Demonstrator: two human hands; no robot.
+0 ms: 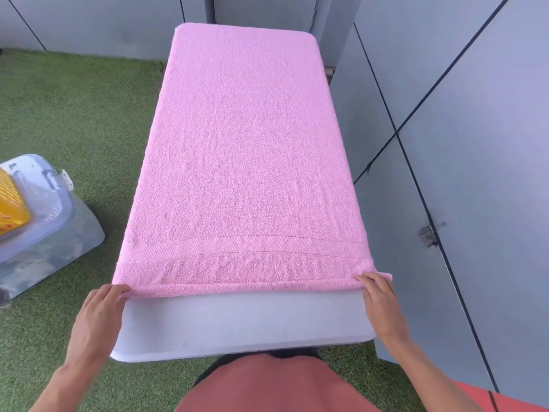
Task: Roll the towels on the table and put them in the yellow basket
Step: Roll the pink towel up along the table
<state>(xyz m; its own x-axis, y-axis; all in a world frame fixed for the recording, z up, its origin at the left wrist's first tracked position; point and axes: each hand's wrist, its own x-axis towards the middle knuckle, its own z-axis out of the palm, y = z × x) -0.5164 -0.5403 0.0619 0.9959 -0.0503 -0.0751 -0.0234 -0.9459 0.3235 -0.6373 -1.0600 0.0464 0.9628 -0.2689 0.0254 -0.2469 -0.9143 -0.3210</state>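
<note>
The person's left hand (102,304) pinches the near left corner of a pink towel (243,156), fingers curled together over the turned-up hem. The right hand (381,295) does the same at the near right corner, its fingers close together on top of the fold and the thumb hidden beneath. Between the two hands the towel's near edge is folded back on itself into a narrow first turn. The rest of the towel lies flat and spread over a white table (243,322), covering it to the far end; a woven band runs across the towel just beyond the fold. A bare strip of table shows nearest the person, who wears a reddish top. On the green artificial grass (59,108) to the left, a yellow basket (12,203) sits partly out of view atop a clear plastic bin (56,230). The bin bears a small label, too blurred to read. Grey wall panels (460,144) stand to the right.
</note>
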